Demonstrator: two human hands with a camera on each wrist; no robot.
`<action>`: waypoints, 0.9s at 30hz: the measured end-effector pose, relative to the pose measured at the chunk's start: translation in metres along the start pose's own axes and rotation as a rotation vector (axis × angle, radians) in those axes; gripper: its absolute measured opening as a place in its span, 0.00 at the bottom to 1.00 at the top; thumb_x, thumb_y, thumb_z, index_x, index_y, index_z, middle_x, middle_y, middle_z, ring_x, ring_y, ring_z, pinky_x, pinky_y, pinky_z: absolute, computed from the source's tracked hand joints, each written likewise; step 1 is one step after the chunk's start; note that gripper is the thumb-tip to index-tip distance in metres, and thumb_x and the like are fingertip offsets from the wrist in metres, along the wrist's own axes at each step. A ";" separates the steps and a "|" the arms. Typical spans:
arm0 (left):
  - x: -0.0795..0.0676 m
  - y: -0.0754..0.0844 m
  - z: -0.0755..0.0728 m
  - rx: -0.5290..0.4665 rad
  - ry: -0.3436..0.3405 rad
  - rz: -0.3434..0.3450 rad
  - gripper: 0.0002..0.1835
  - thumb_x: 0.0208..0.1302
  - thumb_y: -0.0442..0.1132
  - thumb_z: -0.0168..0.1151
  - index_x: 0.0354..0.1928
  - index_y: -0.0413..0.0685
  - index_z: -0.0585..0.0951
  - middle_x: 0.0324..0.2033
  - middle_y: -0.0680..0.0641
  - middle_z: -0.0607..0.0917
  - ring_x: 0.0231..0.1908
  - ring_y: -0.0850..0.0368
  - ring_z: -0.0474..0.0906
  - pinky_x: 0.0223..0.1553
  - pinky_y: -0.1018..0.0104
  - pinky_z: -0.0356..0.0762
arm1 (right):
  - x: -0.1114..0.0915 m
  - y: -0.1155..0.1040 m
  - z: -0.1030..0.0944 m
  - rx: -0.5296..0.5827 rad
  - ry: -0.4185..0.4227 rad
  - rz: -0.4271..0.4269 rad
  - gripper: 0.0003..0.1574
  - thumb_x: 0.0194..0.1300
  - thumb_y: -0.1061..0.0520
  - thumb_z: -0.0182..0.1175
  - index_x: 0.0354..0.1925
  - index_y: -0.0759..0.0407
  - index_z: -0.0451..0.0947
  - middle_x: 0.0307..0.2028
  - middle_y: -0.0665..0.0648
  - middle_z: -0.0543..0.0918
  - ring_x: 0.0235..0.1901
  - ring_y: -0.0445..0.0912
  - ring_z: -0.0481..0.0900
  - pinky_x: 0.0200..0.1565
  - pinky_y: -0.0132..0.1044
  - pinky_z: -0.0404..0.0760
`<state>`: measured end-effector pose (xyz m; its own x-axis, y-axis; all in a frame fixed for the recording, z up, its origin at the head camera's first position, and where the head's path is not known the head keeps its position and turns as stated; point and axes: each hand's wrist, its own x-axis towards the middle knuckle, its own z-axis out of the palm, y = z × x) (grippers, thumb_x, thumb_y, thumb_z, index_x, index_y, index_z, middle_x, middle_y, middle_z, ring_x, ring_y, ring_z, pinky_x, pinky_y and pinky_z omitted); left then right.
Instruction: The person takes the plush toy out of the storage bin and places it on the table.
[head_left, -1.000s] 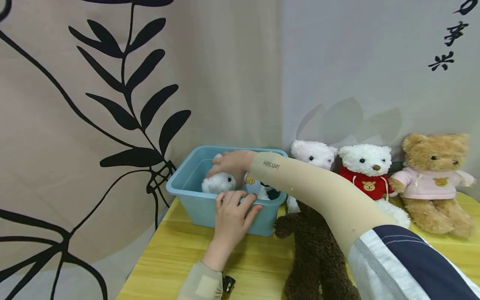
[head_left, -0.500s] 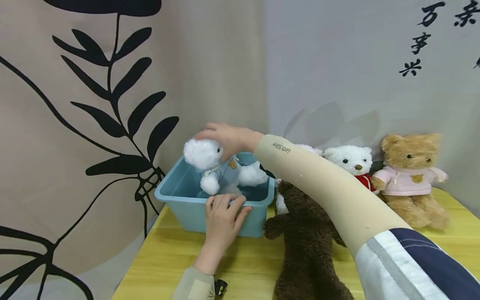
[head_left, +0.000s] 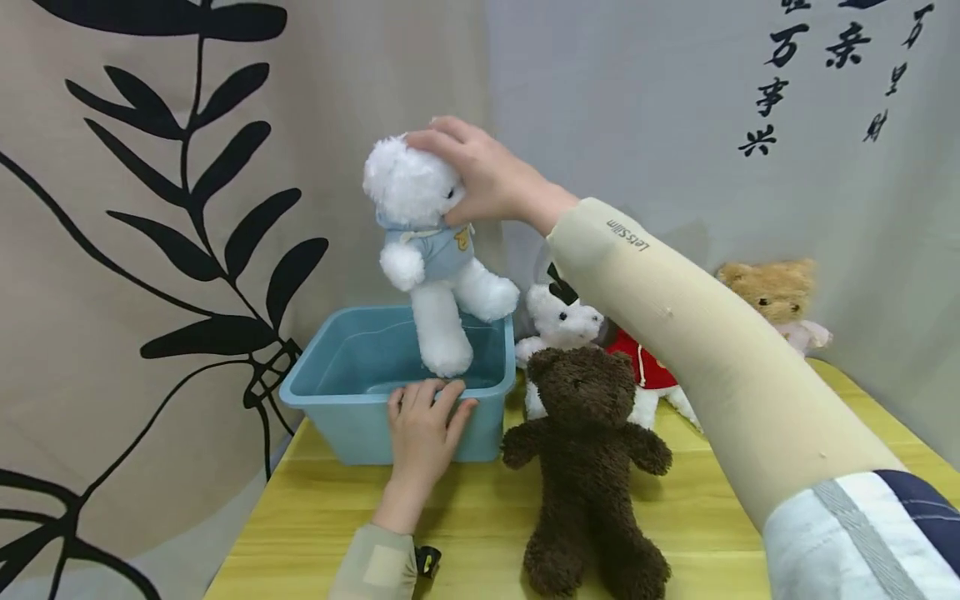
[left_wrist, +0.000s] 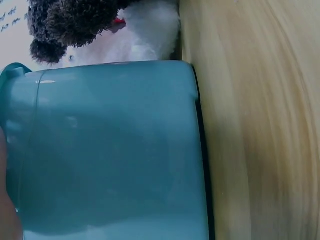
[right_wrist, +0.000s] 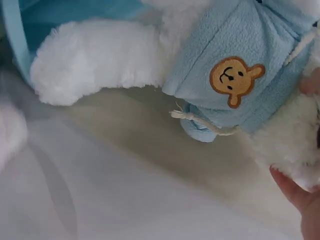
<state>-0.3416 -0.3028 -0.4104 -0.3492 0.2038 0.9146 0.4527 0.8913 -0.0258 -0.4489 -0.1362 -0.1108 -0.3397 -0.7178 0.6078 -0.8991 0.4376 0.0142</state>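
A white teddy bear in a pale blue hoodie hangs upright over the blue plastic bin. My right hand grips it by the head. One furry leg overlaps the bin's opening. In the right wrist view, the hoodie shows a brown bear-face patch, and my fingers press into the white fur. My left hand holds the bin's front rim, its fingers bent over the edge. The left wrist view shows the bin's side wall close up.
A dark brown teddy bear lies on the yellow wood-grain table, right of the bin. Behind it sit a white bear and one in a red top. Farther right, a tan bear is partly behind my arm. A printed curtain hangs behind.
My right hand has gripped the white bear inside the bin and lifted it up above the rim. The left hand has stayed on the front rim. The head view has shifted rightward.
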 end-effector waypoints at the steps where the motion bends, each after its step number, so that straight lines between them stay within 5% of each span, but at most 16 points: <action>1: 0.000 -0.002 0.001 -0.002 -0.009 -0.010 0.20 0.64 0.61 0.54 0.43 0.55 0.82 0.36 0.48 0.80 0.36 0.48 0.74 0.46 0.47 0.62 | -0.001 0.001 -0.010 -0.015 0.015 0.014 0.56 0.43 0.61 0.74 0.70 0.51 0.63 0.66 0.59 0.62 0.65 0.51 0.62 0.61 0.37 0.65; 9: -0.004 -0.021 0.004 -0.027 -0.033 -0.031 0.18 0.63 0.57 0.59 0.43 0.53 0.83 0.37 0.47 0.81 0.36 0.47 0.73 0.45 0.48 0.60 | -0.032 0.004 -0.098 -0.224 0.053 0.207 0.58 0.48 0.56 0.72 0.73 0.45 0.56 0.67 0.57 0.62 0.60 0.55 0.69 0.59 0.46 0.69; 16: 0.003 -0.043 -0.004 -0.016 -0.048 -0.022 0.18 0.61 0.55 0.62 0.45 0.51 0.82 0.37 0.45 0.80 0.38 0.44 0.72 0.47 0.42 0.59 | -0.082 0.009 -0.156 -0.469 0.018 0.381 0.56 0.54 0.48 0.67 0.74 0.51 0.51 0.66 0.67 0.65 0.54 0.66 0.69 0.55 0.61 0.69; 21: 0.007 -0.055 -0.004 -0.006 -0.107 -0.048 0.18 0.63 0.55 0.60 0.46 0.52 0.82 0.39 0.44 0.80 0.39 0.43 0.72 0.48 0.42 0.59 | -0.127 0.013 -0.167 -0.563 -0.137 0.521 0.60 0.53 0.43 0.66 0.75 0.53 0.47 0.59 0.74 0.64 0.39 0.68 0.71 0.37 0.63 0.73; 27: -0.001 -0.063 -0.007 0.000 -0.124 -0.077 0.17 0.60 0.52 0.64 0.46 0.52 0.82 0.38 0.44 0.81 0.39 0.43 0.72 0.49 0.42 0.59 | -0.184 0.017 -0.141 -0.540 -0.256 0.576 0.63 0.50 0.38 0.69 0.75 0.54 0.49 0.53 0.74 0.67 0.33 0.65 0.76 0.24 0.55 0.76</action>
<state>-0.3643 -0.3621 -0.4072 -0.4817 0.1832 0.8570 0.4203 0.9064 0.0424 -0.3627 0.0799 -0.1105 -0.8172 -0.3745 0.4381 -0.3312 0.9272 0.1748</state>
